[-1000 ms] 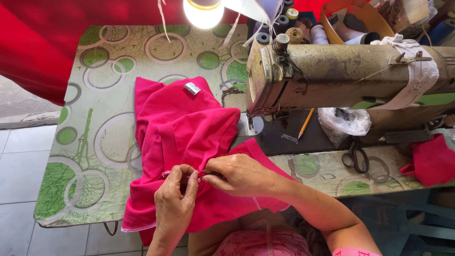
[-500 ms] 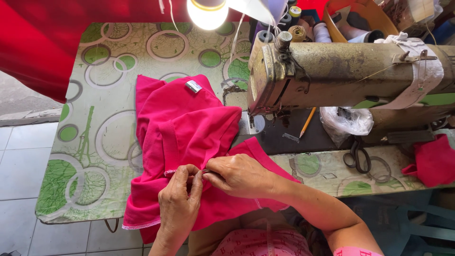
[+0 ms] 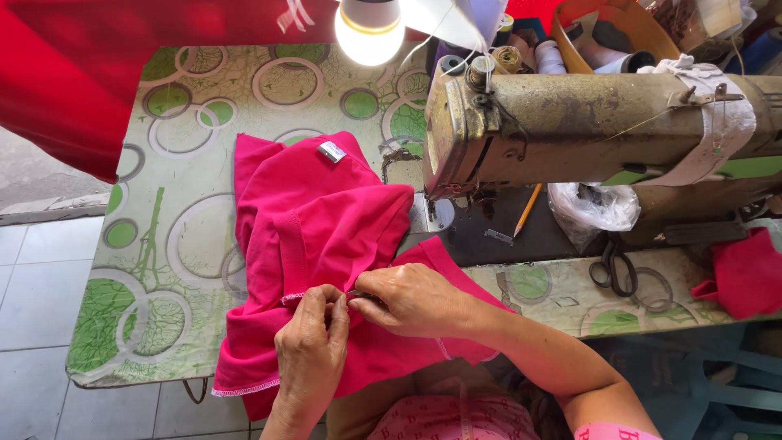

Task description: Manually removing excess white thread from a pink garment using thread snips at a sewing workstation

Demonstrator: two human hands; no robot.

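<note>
Both hands' grip (image 3: 346, 301) pinches pink garment (image 3: 326, 236) hem; garment lies lengthwise toward lamp (image 3: 368, 28).

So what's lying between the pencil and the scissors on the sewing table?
In the head view, a crumpled clear plastic bag lies between the pencil and the scissors.

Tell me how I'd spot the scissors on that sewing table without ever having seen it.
Start at the big, worn olive sewing machine across the table's right half. Below its arm lies a crumpled clear plastic bag, and just below that bag, on the patterned tabletop, lie the scissors. They are the only dark metal tool with two finger loops; the nearby pencil is thin and yellow.
</note>
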